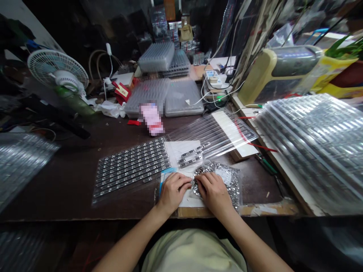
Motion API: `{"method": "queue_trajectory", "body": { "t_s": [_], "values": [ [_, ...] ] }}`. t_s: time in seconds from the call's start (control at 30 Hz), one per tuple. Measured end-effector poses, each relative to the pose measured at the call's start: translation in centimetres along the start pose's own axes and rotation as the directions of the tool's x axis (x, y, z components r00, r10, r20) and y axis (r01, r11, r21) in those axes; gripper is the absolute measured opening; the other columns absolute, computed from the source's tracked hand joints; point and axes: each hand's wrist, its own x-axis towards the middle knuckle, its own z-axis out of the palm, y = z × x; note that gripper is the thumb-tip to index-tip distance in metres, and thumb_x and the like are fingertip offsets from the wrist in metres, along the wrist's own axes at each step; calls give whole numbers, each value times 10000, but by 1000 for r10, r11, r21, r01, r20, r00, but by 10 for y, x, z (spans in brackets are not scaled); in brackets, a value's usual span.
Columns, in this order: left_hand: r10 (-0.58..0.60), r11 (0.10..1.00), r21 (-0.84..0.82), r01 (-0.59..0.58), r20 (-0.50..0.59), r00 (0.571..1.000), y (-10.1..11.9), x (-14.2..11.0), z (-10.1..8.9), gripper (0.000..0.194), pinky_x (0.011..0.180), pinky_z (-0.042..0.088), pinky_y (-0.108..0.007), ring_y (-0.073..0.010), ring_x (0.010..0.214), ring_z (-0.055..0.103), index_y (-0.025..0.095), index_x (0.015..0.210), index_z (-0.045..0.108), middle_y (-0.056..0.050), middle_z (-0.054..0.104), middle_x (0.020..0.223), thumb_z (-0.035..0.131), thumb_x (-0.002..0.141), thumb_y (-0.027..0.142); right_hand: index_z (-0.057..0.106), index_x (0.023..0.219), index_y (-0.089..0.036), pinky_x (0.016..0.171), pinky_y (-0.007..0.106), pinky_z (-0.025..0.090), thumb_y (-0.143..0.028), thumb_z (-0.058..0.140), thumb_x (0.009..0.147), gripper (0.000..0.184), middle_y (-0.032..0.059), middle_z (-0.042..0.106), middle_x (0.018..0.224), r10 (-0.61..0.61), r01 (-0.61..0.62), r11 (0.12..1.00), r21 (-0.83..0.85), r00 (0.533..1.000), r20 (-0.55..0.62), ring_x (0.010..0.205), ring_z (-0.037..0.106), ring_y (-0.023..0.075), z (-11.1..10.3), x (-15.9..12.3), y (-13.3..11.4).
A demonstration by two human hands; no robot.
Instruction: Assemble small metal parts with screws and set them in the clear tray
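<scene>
Near the table's front edge, my left hand [172,190] is closed in a pinch, its fingertips close to those of my right hand [213,189]. What the left fingers hold is too small to make out. My right hand lies over a clear bag of small shiny metal parts [234,181], fingers bent together, their contents hidden. Under both hands is a white sheet [194,200]. To the left, a clear ribbed tray [132,170] carries rows of dark and silver metal pieces. Behind my hands, another clear ribbed tray [218,138] has several such pieces at its near left end.
Stacks of clear trays stand at the right [317,139], far left [24,162] and back [184,98]. A fan [58,71] is at the back left. A green-handled tool [266,164] lies by the right ledge. White cables [202,98] cross the back.
</scene>
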Motion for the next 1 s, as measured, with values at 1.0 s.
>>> {"method": "queue_trajectory", "body": {
  "t_s": [1.0],
  "values": [
    [-55,878,438,194,-310,949,-43,-22,-77,77,863,349,-403,-223,907,561,258,825,694,-35,651,935,618,814,256,692,821,-263,701,298,307,-300,570,882,140,11,662,831,14,-16,996,91,1000,23,781,532,148,15,13,-31]
  ]
}}
